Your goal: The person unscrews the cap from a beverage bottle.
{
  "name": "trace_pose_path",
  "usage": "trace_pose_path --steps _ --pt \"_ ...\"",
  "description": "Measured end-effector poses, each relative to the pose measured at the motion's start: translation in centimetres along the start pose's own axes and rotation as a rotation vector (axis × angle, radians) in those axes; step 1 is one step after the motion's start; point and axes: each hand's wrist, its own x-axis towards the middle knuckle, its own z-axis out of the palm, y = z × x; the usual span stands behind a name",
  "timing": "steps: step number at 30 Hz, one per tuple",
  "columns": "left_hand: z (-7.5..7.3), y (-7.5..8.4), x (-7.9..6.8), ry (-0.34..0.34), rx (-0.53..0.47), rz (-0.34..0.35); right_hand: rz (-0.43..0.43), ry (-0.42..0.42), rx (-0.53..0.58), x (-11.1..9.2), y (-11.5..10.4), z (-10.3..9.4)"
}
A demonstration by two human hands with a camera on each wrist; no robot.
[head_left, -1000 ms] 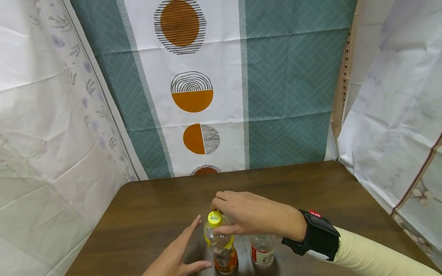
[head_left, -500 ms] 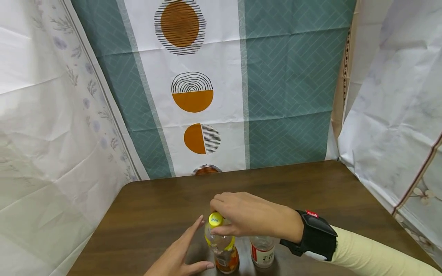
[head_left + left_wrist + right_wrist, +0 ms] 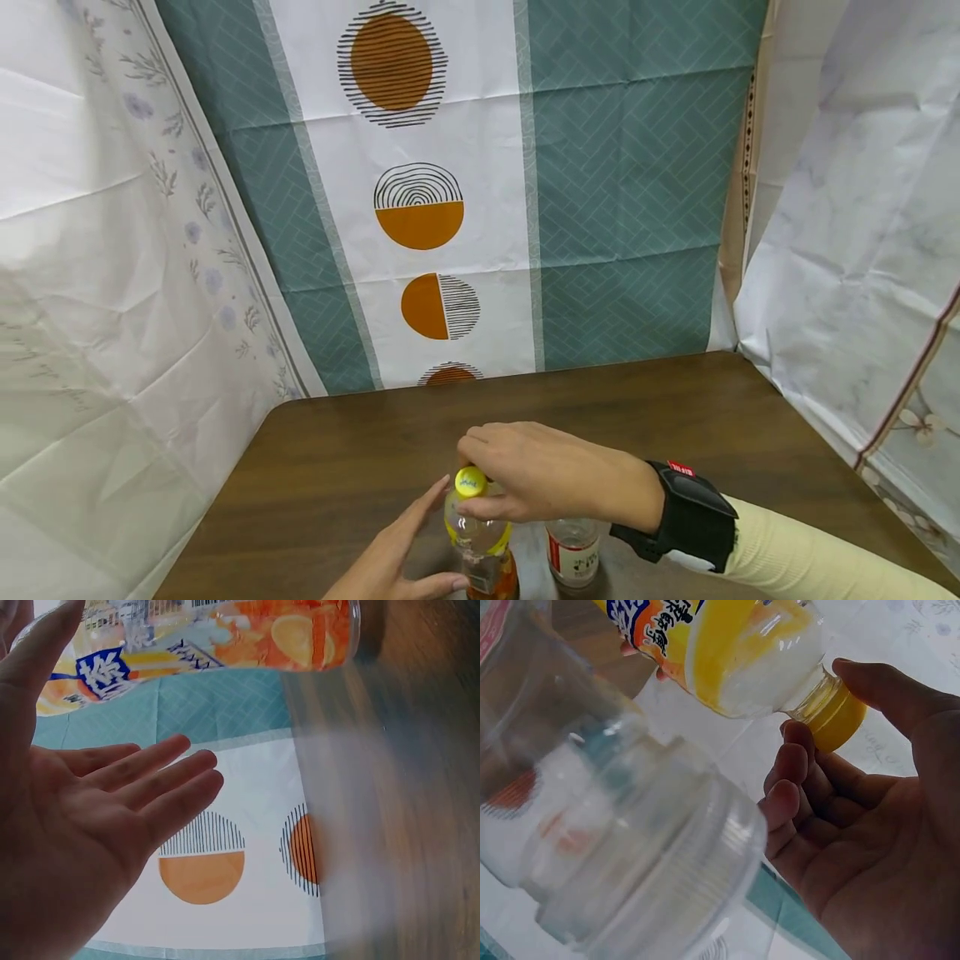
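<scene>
A clear plastic drink bottle (image 3: pixel 483 542) with a yellow cap (image 3: pixel 471 482) and a colourful orange-fruit label (image 3: pixel 247 645) stands upright near the front of the table. My right hand (image 3: pixel 536 468) pinches the cap from above, thumb on one side and fingers on the other, as the right wrist view shows. To the left of the bottle is my left hand (image 3: pixel 393 550), its fingers extended and thumb spread; whether it touches the bottle I cannot tell. Below my right wrist stands a second clear bottle (image 3: pixel 573 557) with a red and white label, its top hidden by that arm.
The dark wooden table (image 3: pixel 360 450) reaches back to a teal and white patterned cloth (image 3: pixel 630 183). Pale cloths hang at the left (image 3: pixel 135 292) and right (image 3: pixel 847 250) sides. A black band (image 3: pixel 686 512) wraps my right wrist.
My left hand has come slightly closer to the capped bottle. The right hand stays at the cap with barely any movement. The head view has shifted slightly.
</scene>
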Motion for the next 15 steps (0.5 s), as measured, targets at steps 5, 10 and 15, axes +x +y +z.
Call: trace_pose_path --steps 5,10,15 --pt "0.4 0.0 0.3 -0.011 -0.135 0.036 -0.007 0.037 0.054 0.0 0.0 -0.3" --pt "1.1 0.0 0.4 -0.005 -0.209 0.059 -0.020 0.094 0.124 -0.3 0.0 -0.7" --pt "1.4 0.4 0.7 0.009 -0.256 0.033 -0.038 0.129 0.194 -0.2 0.2 -1.1"
